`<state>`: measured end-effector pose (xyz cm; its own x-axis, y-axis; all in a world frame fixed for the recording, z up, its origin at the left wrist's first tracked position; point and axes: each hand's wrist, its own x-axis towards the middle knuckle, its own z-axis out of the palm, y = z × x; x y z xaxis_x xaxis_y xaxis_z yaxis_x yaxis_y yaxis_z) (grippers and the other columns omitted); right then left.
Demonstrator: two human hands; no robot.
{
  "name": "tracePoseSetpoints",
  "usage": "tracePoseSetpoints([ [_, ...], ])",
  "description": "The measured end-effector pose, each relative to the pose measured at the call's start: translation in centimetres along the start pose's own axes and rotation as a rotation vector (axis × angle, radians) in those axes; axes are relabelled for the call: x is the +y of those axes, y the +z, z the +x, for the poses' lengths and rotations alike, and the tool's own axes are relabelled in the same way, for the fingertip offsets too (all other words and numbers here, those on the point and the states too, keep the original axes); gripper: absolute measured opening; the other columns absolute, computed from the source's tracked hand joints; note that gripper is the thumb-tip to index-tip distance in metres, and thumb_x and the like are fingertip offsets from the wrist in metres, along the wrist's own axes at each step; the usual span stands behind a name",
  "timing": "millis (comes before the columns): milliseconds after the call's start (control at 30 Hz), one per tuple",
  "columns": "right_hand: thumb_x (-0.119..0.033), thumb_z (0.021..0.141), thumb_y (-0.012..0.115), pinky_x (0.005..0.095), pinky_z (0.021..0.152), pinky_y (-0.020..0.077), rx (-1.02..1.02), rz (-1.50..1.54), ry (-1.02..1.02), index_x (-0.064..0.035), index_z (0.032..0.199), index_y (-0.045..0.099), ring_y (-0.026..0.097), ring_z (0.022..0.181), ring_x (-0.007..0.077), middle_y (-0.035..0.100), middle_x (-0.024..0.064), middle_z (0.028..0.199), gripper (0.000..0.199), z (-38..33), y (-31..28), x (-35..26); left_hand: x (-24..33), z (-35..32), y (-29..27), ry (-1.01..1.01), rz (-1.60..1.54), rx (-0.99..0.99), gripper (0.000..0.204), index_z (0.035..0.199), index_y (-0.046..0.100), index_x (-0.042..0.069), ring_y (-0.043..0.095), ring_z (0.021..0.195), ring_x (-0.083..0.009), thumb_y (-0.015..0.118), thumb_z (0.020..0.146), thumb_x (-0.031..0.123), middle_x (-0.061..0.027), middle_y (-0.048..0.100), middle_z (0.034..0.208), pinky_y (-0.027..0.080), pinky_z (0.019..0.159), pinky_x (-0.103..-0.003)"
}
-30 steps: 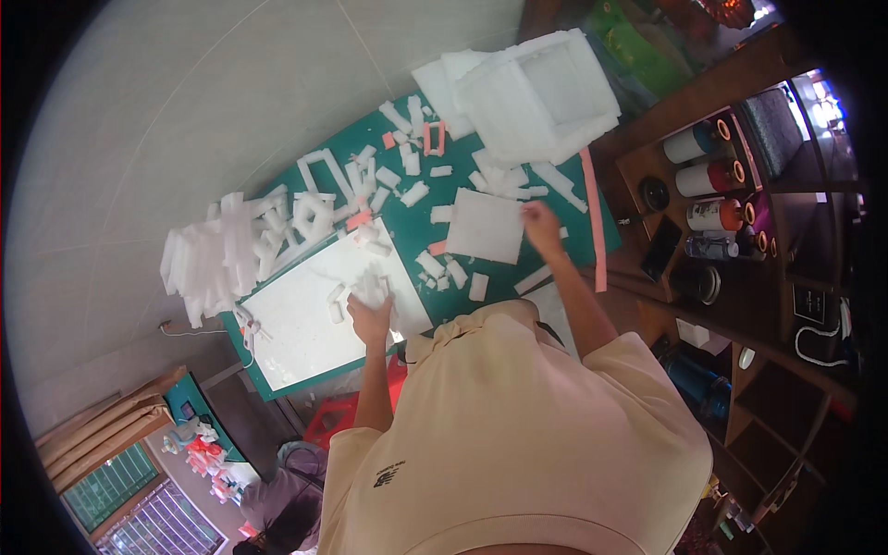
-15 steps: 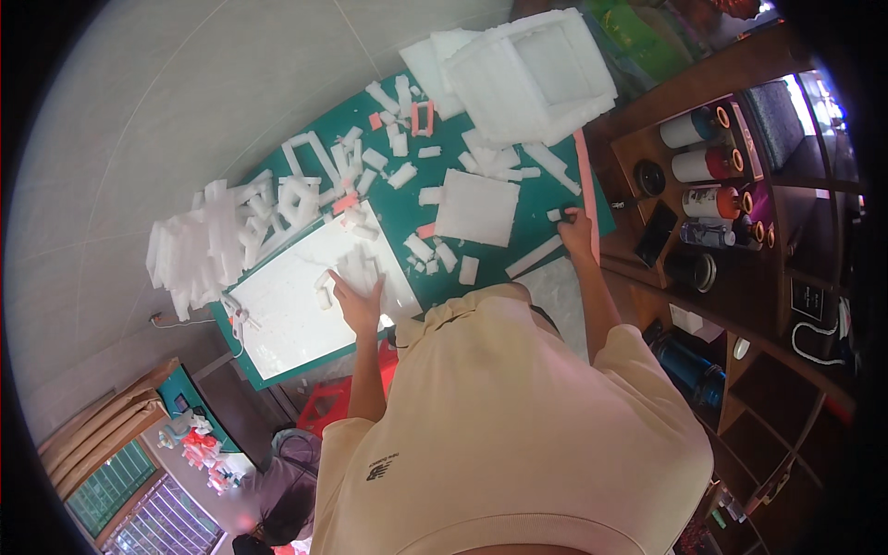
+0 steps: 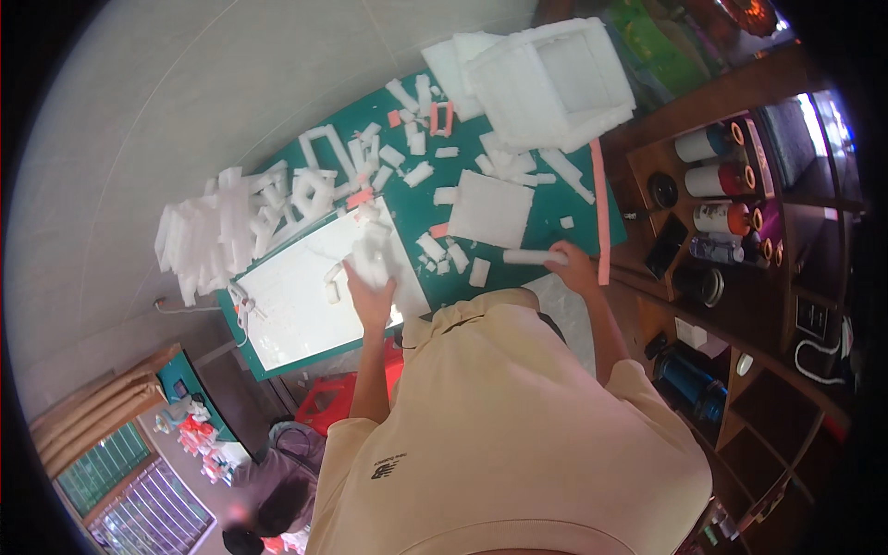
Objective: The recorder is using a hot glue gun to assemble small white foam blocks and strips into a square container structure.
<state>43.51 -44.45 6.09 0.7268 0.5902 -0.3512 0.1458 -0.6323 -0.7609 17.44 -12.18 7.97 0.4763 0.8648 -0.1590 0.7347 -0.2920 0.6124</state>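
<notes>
1. The white strip (image 3: 525,256) was in the right hand (image 3: 575,268), at the right side of the green table (image 3: 548,208), close to the table's near edge.
2. Its long axis ran roughly left to right, the free end pointing toward the left hand (image 3: 371,298); the right hand was the nearer one, since it touched the strip, while the left was well apart from it.
3. The right thumb and fingers pinched the strip at its right end.
4. The left thumb and fingers were parted about the near end of a white clump (image 3: 372,248) over the white board (image 3: 291,310); blur hid whether they gripped it, so I cannot tell.
5. The strip looked straight, slim and plain white, with a pale, foam-like surface.
6. The free end was just beside the near edge of the square sheet (image 3: 490,208); a small block (image 3: 567,222) lay beyond the right hand.
</notes>
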Motion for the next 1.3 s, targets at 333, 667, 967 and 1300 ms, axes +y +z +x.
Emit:
tracePoseSetpoints([
  [333,-0.022,0.093,0.053,0.0352,0.067,0.05,-0.451,0.53,-0.004,-0.0062,0.128,0.045,0.066,0.086,0.0254,0.06,0.0141,0.113,0.039,2.1,9.7,-15.3,7.5,-0.2,2.2,0.049,-0.588,-0.195,0.097,0.144,0.011,-0.002,0.032,0.13,-0.031,0.073,0.073,0.02,-0.0225,0.027,0.143,0.028,0.107,-0.037],
  [667,-0.017,0.087,0.055,0.0438,0.06,0.0434,-0.383,-0.022,-0.513,-0.0023,0.118,0.05,0.059,0.069,0.0375,0.061,0.0221,0.083,0.035,2.4,14.3,-17.5,5.3,0.9,-1.0,-0.063,-0.677,-0.298,0.092,0.142,0.019,0.0,0.045,0.119,-0.0266,0.075,0.07,0.016,-0.0173,0.041,0.13,0.039,0.098,-0.036],
  [967,-0.022,0.087,0.058,0.0346,0.067,0.0476,-0.659,0.156,-0.36,-0.0025,0.107,0.055,0.065,0.073,0.0238,0.065,0.0148,0.083,0.028,2.5,16.3,-15.3,2.3,-0.3,-0.8,-0.027,-0.613,-0.325,0.073,0.14,0.026,-0.001,0.046,0.117,-0.0263,0.056,0.074,0.013,-0.0173,0.044,0.129,0.038,0.098,-0.035],
  [1300,-0.025,0.081,0.061,0.0368,0.059,0.0444,-0.657,0.063,-0.406,0.0009,0.09,0.057,0.058,0.061,0.0271,0.06,0.0162,0.069,0.028,3.1,15.1,-15.6,2.8,-0.1,-0.8,-0.18,-0.703,-0.485,0.078,0.139,0.025,0.0,0.047,0.116,-0.0267,0.066,0.075,0.014,-0.016,0.044,0.127,0.038,0.098,-0.035],
])
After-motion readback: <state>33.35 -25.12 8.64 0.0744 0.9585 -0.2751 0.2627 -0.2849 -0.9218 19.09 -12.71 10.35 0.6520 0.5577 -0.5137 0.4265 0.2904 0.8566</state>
